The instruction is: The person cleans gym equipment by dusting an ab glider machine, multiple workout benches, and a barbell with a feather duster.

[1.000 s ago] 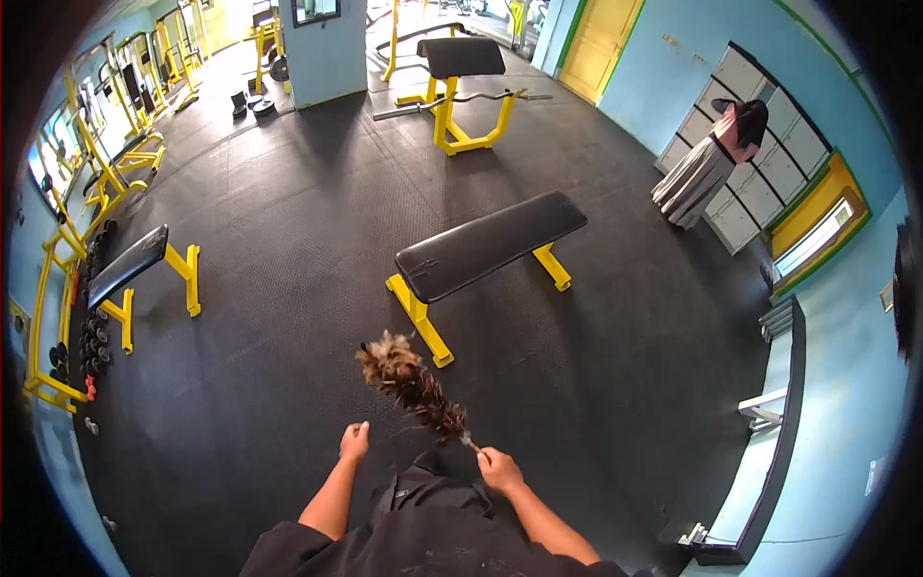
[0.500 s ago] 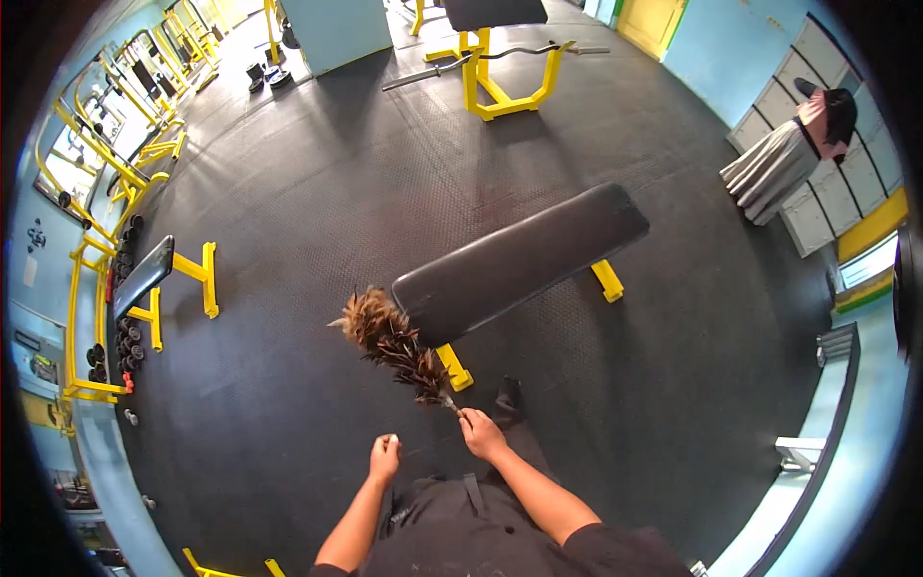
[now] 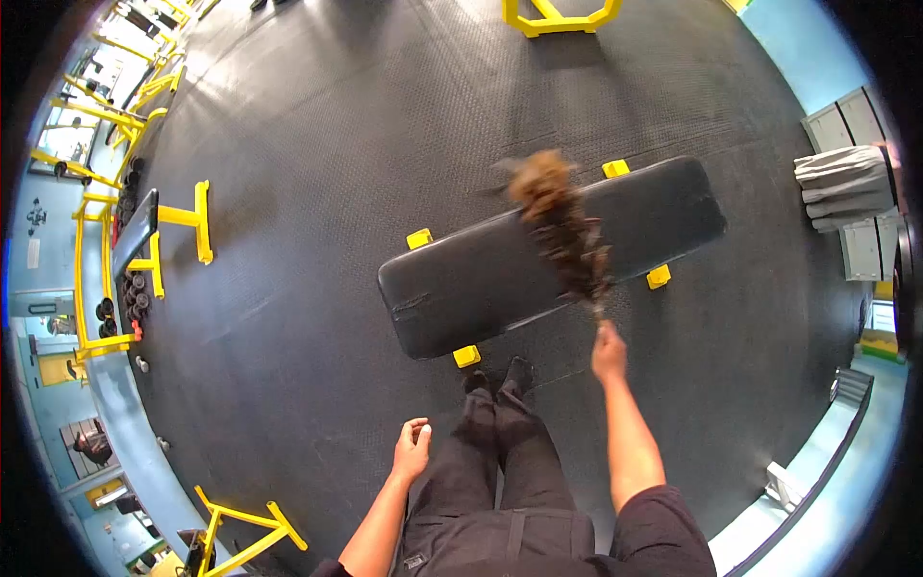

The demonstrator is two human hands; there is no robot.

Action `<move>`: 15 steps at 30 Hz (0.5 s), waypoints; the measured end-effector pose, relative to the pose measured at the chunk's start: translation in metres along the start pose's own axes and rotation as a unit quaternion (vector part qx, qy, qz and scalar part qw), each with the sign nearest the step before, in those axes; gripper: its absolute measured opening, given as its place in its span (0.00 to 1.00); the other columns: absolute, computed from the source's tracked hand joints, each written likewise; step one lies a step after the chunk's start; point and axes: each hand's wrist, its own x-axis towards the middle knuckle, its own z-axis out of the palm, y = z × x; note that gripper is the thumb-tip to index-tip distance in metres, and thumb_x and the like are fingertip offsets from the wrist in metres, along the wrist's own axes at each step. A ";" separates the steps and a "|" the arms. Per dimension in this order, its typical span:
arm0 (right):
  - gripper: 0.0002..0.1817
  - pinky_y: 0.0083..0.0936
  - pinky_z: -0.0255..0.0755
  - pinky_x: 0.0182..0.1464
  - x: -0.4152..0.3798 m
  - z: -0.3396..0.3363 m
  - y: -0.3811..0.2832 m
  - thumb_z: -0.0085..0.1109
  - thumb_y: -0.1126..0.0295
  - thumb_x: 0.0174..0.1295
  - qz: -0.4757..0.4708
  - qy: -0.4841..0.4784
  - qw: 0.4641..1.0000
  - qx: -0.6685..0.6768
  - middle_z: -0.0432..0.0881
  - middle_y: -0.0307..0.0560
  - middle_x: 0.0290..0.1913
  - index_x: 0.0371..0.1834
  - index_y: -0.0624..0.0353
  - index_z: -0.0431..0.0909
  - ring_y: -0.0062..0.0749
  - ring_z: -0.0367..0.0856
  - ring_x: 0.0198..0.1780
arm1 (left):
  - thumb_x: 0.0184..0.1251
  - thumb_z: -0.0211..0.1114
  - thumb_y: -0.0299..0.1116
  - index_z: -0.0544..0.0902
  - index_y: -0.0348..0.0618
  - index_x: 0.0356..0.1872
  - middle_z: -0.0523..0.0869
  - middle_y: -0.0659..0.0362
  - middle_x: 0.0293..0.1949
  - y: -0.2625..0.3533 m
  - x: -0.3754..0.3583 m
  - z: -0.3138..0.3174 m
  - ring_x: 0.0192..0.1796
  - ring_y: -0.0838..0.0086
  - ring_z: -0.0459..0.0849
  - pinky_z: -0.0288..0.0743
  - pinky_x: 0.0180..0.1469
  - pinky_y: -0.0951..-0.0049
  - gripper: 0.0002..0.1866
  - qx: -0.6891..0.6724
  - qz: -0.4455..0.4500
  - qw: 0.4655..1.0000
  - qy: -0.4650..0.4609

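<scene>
Brown feathers blur over the black desk (image 3: 538,260) now: the feather duster (image 3: 562,231) has swung up from beside its end onto the pad, so dusting is underway. Right hand (image 3: 608,351) grips the handle; left hand (image 3: 413,447) hangs loose at seven o'clock. Rubber floor (image 3: 317,144), yellow racks (image 3: 144,240) at nine o'clock.

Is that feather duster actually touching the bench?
Cannot tell. In the head view the duster in the right hand overlaps the bench, but it is blurred, so contact isn't plain.
</scene>
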 end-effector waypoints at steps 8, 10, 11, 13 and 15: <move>0.16 0.44 0.75 0.50 -0.021 0.041 -0.047 0.45 0.65 0.76 0.007 0.055 0.996 0.072 0.83 0.66 0.48 0.52 0.65 0.78 0.57 0.84 0.51 | 0.77 0.58 0.38 0.74 0.40 0.58 0.82 0.57 0.46 0.006 0.029 0.001 0.43 0.77 0.80 0.76 0.51 0.73 0.17 -0.012 -0.025 1.000 -0.003; 0.15 0.46 0.75 0.48 -0.073 0.071 -0.094 0.48 0.65 0.73 0.008 -0.046 0.995 0.093 0.82 0.70 0.43 0.47 0.66 0.79 0.64 0.83 0.48 | 0.76 0.58 0.39 0.73 0.42 0.61 0.82 0.57 0.46 0.007 0.033 -0.002 0.44 0.76 0.80 0.76 0.51 0.71 0.19 -0.027 -0.025 0.999 0.001; 0.14 0.49 0.75 0.46 -0.103 0.103 -0.094 0.49 0.65 0.72 -0.004 -0.060 0.994 0.089 0.82 0.69 0.42 0.46 0.64 0.80 0.67 0.81 0.48 | 0.76 0.58 0.40 0.71 0.43 0.63 0.81 0.57 0.46 0.008 0.037 -0.002 0.44 0.75 0.80 0.76 0.51 0.70 0.21 -0.040 -0.028 0.999 0.006; 0.13 0.45 0.76 0.48 -0.157 0.133 -0.122 0.48 0.65 0.72 -0.021 -0.175 0.982 0.064 0.83 0.61 0.47 0.49 0.59 0.79 0.63 0.81 0.49 | 0.76 0.58 0.41 0.69 0.44 0.65 0.80 0.57 0.47 0.011 0.047 -0.005 0.44 0.75 0.80 0.76 0.51 0.70 0.22 -0.050 -0.022 0.998 0.033; 0.15 0.49 0.77 0.47 -0.199 0.164 -0.127 0.45 0.61 0.74 -0.067 -0.233 0.965 0.099 0.83 0.55 0.48 0.54 0.51 0.78 0.60 0.82 0.47 | 0.77 0.57 0.42 0.64 0.45 0.69 0.78 0.56 0.50 0.011 0.055 -0.010 0.43 0.75 0.80 0.75 0.50 0.70 0.25 -0.068 -0.005 0.994 0.081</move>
